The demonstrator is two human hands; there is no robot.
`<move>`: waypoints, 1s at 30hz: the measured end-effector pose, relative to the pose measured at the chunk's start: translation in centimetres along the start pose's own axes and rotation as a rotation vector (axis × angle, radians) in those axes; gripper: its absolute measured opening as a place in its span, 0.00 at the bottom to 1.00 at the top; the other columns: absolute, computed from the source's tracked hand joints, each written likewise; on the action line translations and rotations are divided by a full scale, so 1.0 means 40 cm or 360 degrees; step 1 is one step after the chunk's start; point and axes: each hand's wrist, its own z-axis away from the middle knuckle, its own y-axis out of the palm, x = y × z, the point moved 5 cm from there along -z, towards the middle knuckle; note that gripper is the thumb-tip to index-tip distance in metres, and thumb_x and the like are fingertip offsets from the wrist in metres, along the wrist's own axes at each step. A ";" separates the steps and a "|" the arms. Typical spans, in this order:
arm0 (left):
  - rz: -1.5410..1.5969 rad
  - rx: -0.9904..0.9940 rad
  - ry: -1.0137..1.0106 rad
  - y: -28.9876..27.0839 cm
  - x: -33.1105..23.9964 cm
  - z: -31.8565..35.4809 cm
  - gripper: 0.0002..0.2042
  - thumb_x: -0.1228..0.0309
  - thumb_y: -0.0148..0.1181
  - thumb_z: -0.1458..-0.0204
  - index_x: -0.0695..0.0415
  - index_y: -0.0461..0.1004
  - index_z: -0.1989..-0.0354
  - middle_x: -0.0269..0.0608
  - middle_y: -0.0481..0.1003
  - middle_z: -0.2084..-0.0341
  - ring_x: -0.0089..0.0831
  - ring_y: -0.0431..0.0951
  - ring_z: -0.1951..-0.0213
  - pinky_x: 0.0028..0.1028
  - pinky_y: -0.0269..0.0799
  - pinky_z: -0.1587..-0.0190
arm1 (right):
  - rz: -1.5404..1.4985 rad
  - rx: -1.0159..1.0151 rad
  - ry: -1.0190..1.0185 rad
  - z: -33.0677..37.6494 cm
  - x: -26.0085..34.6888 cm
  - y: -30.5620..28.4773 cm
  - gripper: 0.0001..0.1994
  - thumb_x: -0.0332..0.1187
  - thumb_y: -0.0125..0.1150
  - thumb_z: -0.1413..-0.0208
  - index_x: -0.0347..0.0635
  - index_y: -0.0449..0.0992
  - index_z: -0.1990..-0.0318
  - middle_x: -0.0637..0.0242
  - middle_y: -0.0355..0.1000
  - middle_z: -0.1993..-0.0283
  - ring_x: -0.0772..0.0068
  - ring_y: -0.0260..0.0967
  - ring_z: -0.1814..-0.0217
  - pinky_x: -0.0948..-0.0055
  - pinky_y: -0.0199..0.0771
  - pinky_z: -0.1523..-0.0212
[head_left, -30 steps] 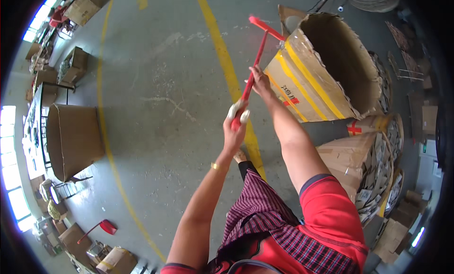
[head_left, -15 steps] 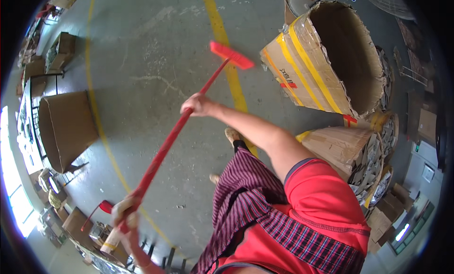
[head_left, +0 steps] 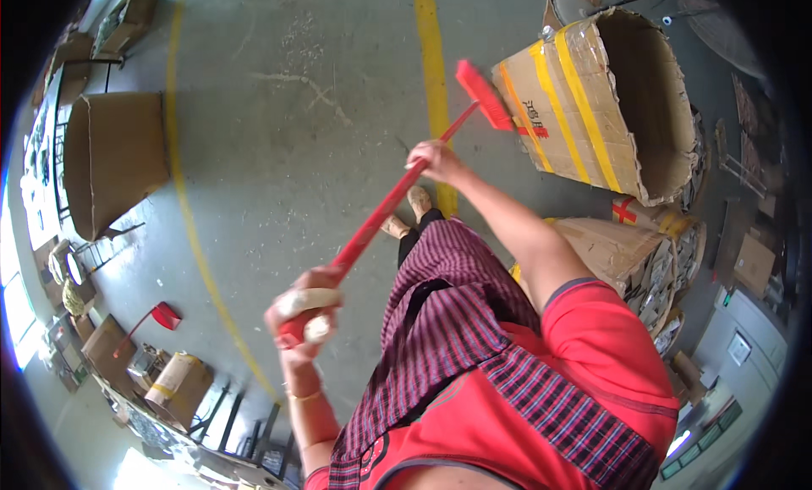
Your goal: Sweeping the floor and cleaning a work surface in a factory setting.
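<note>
Both hands grip a red broom (head_left: 378, 220) that slants from lower left to upper right. Near the top end of its handle, my left hand (head_left: 306, 305) is closed around it, with something pale on the fingers. My right hand (head_left: 436, 162) wraps the handle farther down, toward the head. The broom's red head (head_left: 485, 96) is by the floor, over the right edge of a yellow floor line (head_left: 434, 58). It lies close beside a large cardboard box (head_left: 562, 109) with yellow tape; whether they touch I cannot tell.
Behind the taped box stands a fan (head_left: 723, 33). Nearer on the right is another cardboard box (head_left: 592, 245) stuffed with scrap. A brown box (head_left: 118, 156) stands left beside a curved yellow line (head_left: 176, 151). A red dustpan (head_left: 166, 316) is at lower left.
The broom and both my hands have moved to the right, bringing the broom's head up to the taped box. The view has shifted, and my feet are closer together.
</note>
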 end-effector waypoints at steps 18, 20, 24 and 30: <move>-0.0286 0.0109 0.0794 -0.177 -0.470 -0.073 0.20 0.54 0.57 0.53 0.60 0.66 0.81 0.40 0.67 0.88 0.27 0.64 0.86 0.27 0.61 0.80 | -0.0208 -0.0117 -0.0333 -0.423 0.444 -0.103 0.07 0.38 0.61 0.58 0.46 0.74 0.79 0.65 0.72 0.77 0.62 0.71 0.71 0.65 0.69 0.66; -0.0389 0.0184 0.0897 -0.083 -0.417 -0.207 0.17 0.58 0.58 0.53 0.61 0.67 0.81 0.39 0.67 0.88 0.30 0.66 0.84 0.28 0.62 0.78 | -0.0028 -0.0257 -0.0327 -0.495 0.282 -0.272 0.08 0.38 0.63 0.59 0.46 0.73 0.79 0.66 0.71 0.78 0.63 0.71 0.71 0.65 0.68 0.66; -0.0312 0.0105 0.0652 0.181 -0.219 -0.626 0.16 0.61 0.61 0.55 0.64 0.68 0.76 0.47 0.72 0.78 0.35 0.72 0.73 0.28 0.67 0.72 | 0.0538 -0.0617 -0.0291 -0.632 -0.126 -0.683 0.07 0.35 0.65 0.65 0.48 0.72 0.81 0.70 0.68 0.78 0.66 0.68 0.70 0.66 0.64 0.68; -0.0134 -0.0124 0.0372 0.725 0.200 -1.439 0.10 0.76 0.54 0.50 0.60 0.74 0.59 0.38 0.74 0.62 0.27 0.71 0.57 0.23 0.66 0.55 | 0.0824 -0.1373 0.0210 -0.850 -0.744 -1.193 0.18 0.32 0.67 0.65 0.42 0.71 0.62 0.58 0.69 0.61 0.54 0.67 0.56 0.62 0.69 0.58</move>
